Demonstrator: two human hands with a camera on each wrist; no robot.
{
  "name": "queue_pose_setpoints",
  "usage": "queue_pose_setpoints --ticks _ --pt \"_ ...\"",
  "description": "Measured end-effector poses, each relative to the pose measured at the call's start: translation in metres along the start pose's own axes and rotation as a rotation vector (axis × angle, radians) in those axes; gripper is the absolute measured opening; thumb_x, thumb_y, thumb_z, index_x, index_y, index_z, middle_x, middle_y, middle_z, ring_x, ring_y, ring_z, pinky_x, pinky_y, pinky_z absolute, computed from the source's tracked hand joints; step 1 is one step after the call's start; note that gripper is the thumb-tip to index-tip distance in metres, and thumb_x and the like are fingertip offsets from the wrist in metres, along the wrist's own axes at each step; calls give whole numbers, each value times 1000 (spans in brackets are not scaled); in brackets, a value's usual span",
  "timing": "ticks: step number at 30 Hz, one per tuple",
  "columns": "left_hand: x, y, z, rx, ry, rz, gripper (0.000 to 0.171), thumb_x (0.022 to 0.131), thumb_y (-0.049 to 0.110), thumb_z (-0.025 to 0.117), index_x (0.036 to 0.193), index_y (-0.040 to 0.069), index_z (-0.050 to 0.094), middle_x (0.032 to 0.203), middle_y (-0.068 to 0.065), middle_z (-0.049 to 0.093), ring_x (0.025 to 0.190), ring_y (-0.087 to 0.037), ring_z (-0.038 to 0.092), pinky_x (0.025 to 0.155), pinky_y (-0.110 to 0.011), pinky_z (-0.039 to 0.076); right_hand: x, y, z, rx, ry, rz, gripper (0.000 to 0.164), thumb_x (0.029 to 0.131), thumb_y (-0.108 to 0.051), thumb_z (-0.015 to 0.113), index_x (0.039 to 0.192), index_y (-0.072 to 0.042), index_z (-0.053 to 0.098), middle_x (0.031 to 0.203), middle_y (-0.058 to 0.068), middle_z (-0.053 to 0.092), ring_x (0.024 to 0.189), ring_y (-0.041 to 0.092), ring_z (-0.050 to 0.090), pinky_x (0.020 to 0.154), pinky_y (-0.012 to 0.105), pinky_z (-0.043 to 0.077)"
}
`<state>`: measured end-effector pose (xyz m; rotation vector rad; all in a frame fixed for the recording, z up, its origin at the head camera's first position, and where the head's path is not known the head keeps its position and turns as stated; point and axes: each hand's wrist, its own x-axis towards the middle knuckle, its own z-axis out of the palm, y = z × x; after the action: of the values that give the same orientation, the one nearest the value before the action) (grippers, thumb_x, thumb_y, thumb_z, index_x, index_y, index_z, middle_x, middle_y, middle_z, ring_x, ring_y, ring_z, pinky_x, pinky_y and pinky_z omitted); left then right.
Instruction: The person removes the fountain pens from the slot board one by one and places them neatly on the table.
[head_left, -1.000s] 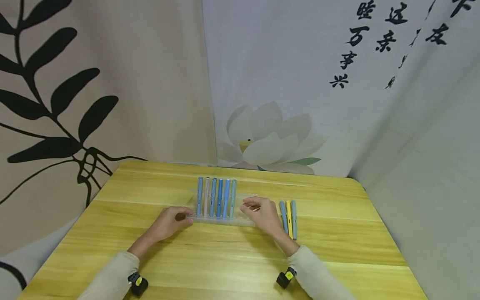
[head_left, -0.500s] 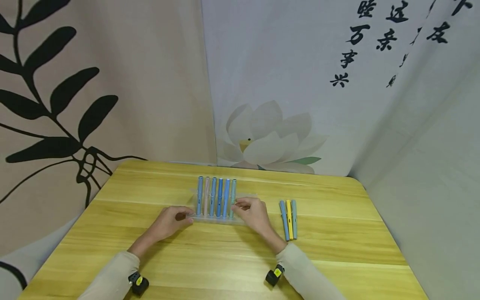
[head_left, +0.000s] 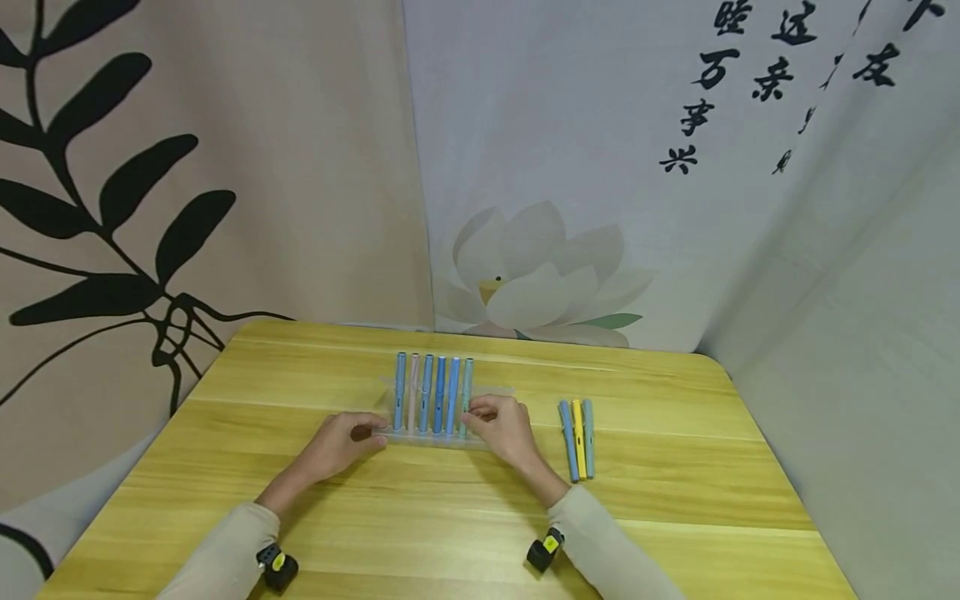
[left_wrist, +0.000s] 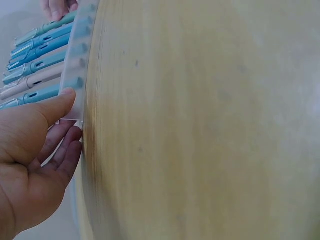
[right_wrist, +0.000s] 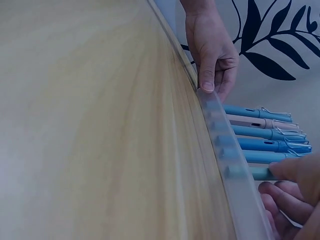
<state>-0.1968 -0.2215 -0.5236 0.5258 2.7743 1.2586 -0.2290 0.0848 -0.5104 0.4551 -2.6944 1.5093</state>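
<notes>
A clear plastic pen rack stands on the table with several capped pens upright in a row. At its left end, my left hand pinches the rack's corner, the thumb on the front face and the fingers curled behind and below. At the row's right end is a green pen, which my right hand pinches low down between thumb and fingers. Left of it stand blue pens and a pale pink pen. The right fingertips are partly hidden in the head view.
To the right, a blue pen, a yellow pen and a grey-green pen lie side by side on the wooden table. Printed curtains hang behind the table's far edge.
My right hand has moved left from the rack's right part to the green pen and taken hold of it. The left hand has stayed on the rack's corner.
</notes>
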Motion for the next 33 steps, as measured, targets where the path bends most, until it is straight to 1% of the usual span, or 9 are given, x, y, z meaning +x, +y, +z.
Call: queue_pose_setpoints --ticks 5,11,13,19,22,26,33 --pt "0 1 0 6 1 3 24 97 17 72 119 7 74 120 -9 73 112 -28 67 95 -49 54 0 1 0 2 4 -20 21 94 -21 76 108 -5 77 96 6 78 84 17 74 74 30 61" --pt "0 4 1 -11 8 9 23 97 16 71 118 6 74 120 -11 73 114 -33 66 97 -53 53 -1 0 0 16 9 -18 20 94 -20 76 108 -5 77 95 5 78 84 16 73 73 29 61" --pt "0 4 1 -16 11 10 23 97 15 71 118 6 74 121 -12 73 115 -34 66 98 -54 52 0 -2 -1 21 23 -21 20 94 -19 76 108 -6 78 95 4 78 84 15 73 73 28 61" --pt "-2 4 0 -17 8 11 24 98 15 71 119 5 74 122 -13 72 117 -35 65 99 -55 52 3 -11 -8 22 90 -66 19 93 -20 77 107 -7 79 94 3 79 84 14 73 76 29 61" --pt "-1 4 1 -16 15 4 24 98 15 71 119 5 74 122 -12 72 117 -35 65 99 -54 52 2 -16 -13 16 92 -59 19 93 -21 77 108 -8 79 95 1 79 85 13 73 77 29 60" --pt "-1 4 1 -11 24 13 24 97 16 71 118 5 74 120 -13 73 113 -33 67 95 -52 54 0 -19 -19 4 85 -56 21 94 -22 77 109 -8 79 96 1 78 85 14 73 78 30 60" --pt "-1 3 1 -3 14 17 23 97 17 71 118 6 74 120 -9 73 111 -27 67 94 -46 55 -6 -17 -30 -8 106 -35 20 93 -23 78 109 -11 79 95 -1 78 86 13 72 78 30 60"
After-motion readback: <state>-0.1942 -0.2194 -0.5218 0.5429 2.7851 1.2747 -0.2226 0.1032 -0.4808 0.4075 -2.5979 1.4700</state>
